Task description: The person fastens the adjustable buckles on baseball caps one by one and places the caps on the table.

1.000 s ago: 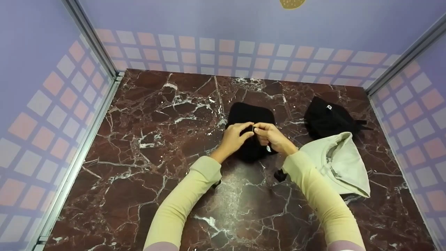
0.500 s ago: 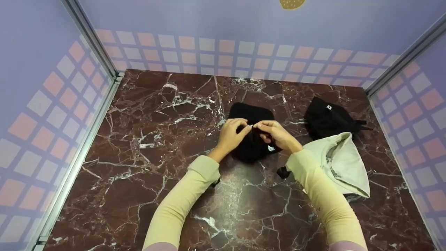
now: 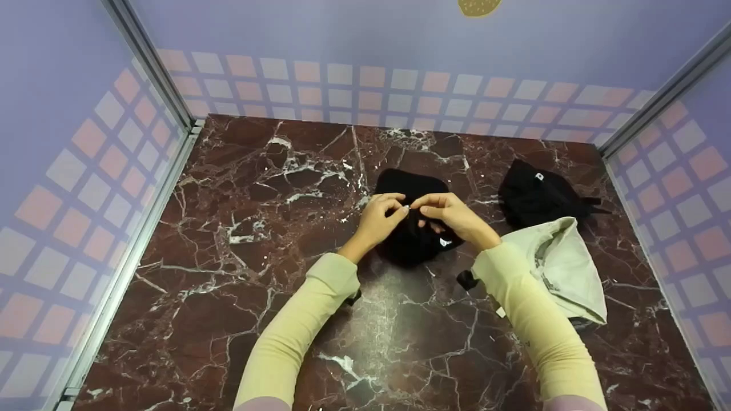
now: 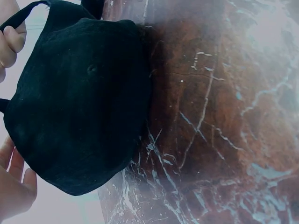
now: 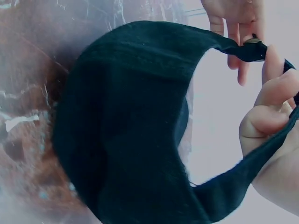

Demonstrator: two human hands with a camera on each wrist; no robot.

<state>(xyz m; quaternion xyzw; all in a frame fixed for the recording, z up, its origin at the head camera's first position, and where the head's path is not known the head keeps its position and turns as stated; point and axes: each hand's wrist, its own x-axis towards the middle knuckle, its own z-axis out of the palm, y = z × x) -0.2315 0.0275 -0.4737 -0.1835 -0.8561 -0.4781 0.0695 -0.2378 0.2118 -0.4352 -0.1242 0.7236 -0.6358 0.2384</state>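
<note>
A black baseball cap (image 3: 411, 182) lies on the dark red marbled table, its flat brim toward the back wall. My left hand (image 3: 378, 221) pinches the cap's rear strap near a small metal buckle (image 5: 252, 42), several fingers hanging straight in the right wrist view. From the other side my right hand (image 3: 457, 217) grips the strap (image 5: 224, 189), which runs across its fingers. The crown (image 4: 84, 102) fills much of the left wrist view, and the band arches over an opening between the hands. A white mark (image 3: 445, 242) shows on the cap's side below my right hand.
To the right a pale cream hat (image 3: 577, 279) lies partly behind my right sleeve. Behind it sits a second black hat (image 3: 539, 194) with a small white label and straps. Purple walls (image 3: 365, 34) with pink and white squares enclose the table.
My right hand has shifted slightly right and its fingers have loosened and re-gripped by the buckle. My left hand has edged left and up. The white mark on the cap shows more.
</note>
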